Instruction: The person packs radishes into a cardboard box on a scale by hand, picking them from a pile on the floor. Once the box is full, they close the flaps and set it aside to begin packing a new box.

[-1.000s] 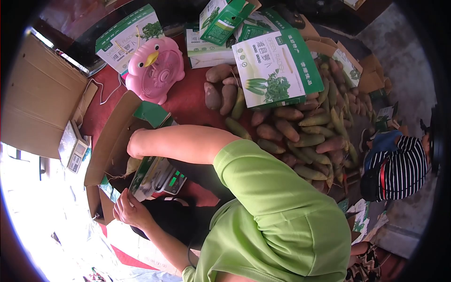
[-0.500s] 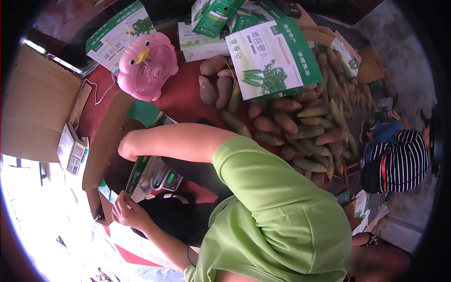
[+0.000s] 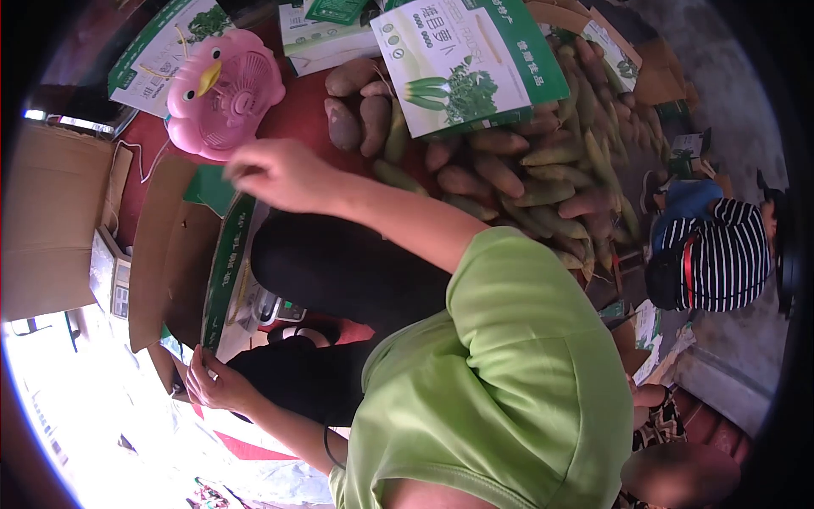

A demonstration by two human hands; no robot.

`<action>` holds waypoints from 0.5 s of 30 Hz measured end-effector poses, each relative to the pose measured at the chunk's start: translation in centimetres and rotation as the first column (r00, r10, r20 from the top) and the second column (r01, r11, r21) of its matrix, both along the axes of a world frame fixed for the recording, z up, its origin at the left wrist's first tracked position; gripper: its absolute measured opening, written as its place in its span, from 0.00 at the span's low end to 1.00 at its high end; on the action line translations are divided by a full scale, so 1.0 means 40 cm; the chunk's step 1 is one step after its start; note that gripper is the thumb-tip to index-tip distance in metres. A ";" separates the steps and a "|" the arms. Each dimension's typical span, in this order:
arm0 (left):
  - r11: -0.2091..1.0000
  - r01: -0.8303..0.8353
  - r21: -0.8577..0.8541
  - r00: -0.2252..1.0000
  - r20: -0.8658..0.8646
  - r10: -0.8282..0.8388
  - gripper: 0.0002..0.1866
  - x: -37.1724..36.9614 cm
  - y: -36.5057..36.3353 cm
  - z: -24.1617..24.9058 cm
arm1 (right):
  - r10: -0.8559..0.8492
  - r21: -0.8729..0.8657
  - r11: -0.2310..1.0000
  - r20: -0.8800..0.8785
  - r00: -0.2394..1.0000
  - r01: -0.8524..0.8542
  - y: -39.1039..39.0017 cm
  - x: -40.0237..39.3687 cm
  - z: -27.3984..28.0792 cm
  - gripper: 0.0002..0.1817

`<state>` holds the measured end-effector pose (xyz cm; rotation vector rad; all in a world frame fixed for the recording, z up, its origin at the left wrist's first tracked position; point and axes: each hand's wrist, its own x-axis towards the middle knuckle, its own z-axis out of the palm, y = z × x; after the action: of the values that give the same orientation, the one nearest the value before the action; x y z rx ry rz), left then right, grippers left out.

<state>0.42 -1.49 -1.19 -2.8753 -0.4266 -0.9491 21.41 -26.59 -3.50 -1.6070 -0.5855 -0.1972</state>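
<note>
Over red flooring (image 3: 301,123), the carton (image 3: 225,278) is between left hand (image 3: 218,382), pinching it, and right hand (image 3: 275,174), grip unclear.

A strip of red floor (image 3: 297,106) gives a passage between the pink basket (image 3: 227,95) and the loose radishes (image 3: 360,114), though the large printed box (image 3: 466,72) covers part of the pile beyond. Lower down, the tall flap of the brown carton (image 3: 157,246) and the upright green-edged panel (image 3: 227,276) wall in a narrow gap, and the black-clad knee (image 3: 339,263) blocks the panel's other side.
</note>
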 end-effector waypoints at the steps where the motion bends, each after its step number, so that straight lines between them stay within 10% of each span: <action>1: 1.000 0.003 -0.010 1.000 0.000 -0.003 0.05 0.000 0.002 -0.001 | -0.088 -0.052 0.995 -0.063 0.994 0.085 -0.048 -0.004 -0.049 0.07; 6: 1.000 0.012 -0.021 1.000 0.004 -0.012 0.05 -0.004 0.012 -0.012 | -0.489 -0.417 0.817 -0.132 0.862 0.399 -0.326 -0.073 -0.316 0.07; 10: 1.000 0.001 -0.001 1.000 -0.004 -0.001 0.04 -0.002 0.013 -0.011 | -0.755 -0.874 0.376 -0.096 0.648 0.307 -0.555 -0.176 -0.469 0.16; 15: 1.000 0.006 0.004 1.000 0.000 -0.006 0.04 -0.002 0.024 -0.016 | -0.915 -1.000 -0.016 0.006 0.403 -0.019 -0.774 -0.287 -0.538 0.34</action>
<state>0.33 -0.53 -1.84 -2.8748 -0.4160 -0.9503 9.91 -57.55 -25.03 -2.9037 0.9983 0.4013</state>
